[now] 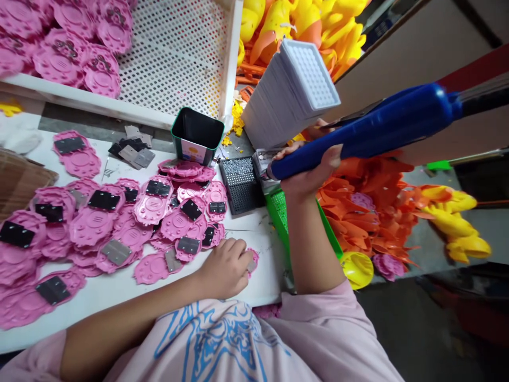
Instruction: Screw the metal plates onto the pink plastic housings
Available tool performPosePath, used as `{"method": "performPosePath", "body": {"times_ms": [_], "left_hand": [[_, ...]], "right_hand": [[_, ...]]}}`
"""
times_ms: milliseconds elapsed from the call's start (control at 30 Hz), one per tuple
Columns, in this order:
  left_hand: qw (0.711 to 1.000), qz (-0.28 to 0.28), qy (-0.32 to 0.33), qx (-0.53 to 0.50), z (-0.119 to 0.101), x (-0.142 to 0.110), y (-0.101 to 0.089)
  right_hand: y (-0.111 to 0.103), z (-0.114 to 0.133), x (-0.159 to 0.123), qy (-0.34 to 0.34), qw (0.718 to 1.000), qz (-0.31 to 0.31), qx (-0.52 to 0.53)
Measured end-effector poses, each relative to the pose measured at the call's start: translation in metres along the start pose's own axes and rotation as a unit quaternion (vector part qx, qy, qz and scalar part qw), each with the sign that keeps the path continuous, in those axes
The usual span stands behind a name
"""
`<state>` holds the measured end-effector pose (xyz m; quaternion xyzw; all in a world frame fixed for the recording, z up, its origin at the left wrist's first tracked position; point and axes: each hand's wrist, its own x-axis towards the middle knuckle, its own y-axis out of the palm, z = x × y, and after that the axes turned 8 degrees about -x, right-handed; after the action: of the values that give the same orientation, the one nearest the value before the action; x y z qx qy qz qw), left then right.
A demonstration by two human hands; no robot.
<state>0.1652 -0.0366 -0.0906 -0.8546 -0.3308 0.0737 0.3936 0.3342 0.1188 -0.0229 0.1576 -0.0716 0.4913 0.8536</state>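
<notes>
My right hand [309, 171] is wrapped round a blue electric screwdriver [382, 130], its tip end over a black screw tray [241, 183]. My left hand [226, 265] rests on the white table [119, 289], fingers curled over a pink plastic part [252, 260] with a small grey plate. Many pink paw-shaped parts [151, 204] with black or grey plates lie spread to the left.
A dark green square cup [198, 135] stands behind the parts. A stack of white trays [290, 93] leans at the back. A white perforated crate [175, 58] holds more pink parts. Orange and yellow plastic pieces [369, 207] pile up at the right.
</notes>
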Motion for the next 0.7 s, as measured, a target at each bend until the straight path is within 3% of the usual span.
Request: {"method": "performPosePath", "body": {"times_ms": [167, 367, 533, 700], "left_hand": [[1.000, -0.004, 0.011, 0.005, 0.001, 0.000, 0.000], [1.000, 0.010, 0.010, 0.005, 0.001, 0.001, 0.000], [1.000, 0.013, 0.013, -0.002, 0.002, 0.004, 0.000], [0.999, 0.029, 0.016, 0.009, 0.002, 0.004, -0.001]], "right_hand": [[-0.015, 0.034, -0.018, -0.003, 1.000, 0.015, -0.001], [-0.053, 0.078, -0.082, 0.063, 0.995, 0.076, 0.002], [-0.079, 0.077, -0.134, 0.077, 0.996, 0.052, 0.016], [-0.087, 0.065, -0.154, 0.043, 0.998, 0.052, 0.012]]}}
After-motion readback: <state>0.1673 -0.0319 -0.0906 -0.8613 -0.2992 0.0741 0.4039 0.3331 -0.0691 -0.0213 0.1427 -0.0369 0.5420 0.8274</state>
